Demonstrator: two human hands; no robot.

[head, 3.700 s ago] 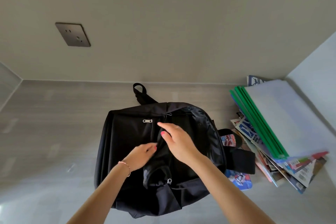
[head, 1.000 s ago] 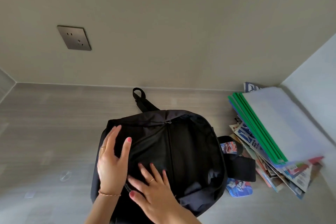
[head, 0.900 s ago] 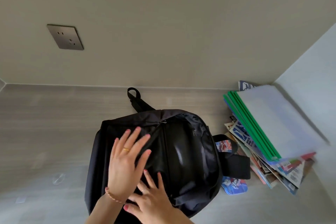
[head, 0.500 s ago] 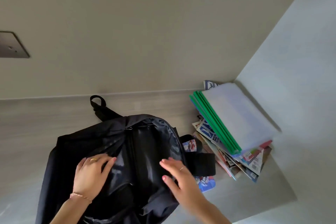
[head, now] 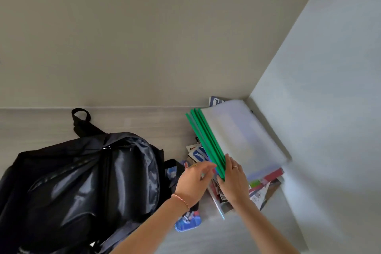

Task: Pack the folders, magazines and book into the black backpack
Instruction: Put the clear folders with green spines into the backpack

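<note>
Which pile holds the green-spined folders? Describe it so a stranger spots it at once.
Find the corner where the two walls meet, right of the black backpack. The folders top the stack there, frosted clear covers with green spines, unlike the colourful magazines beneath.
</note>
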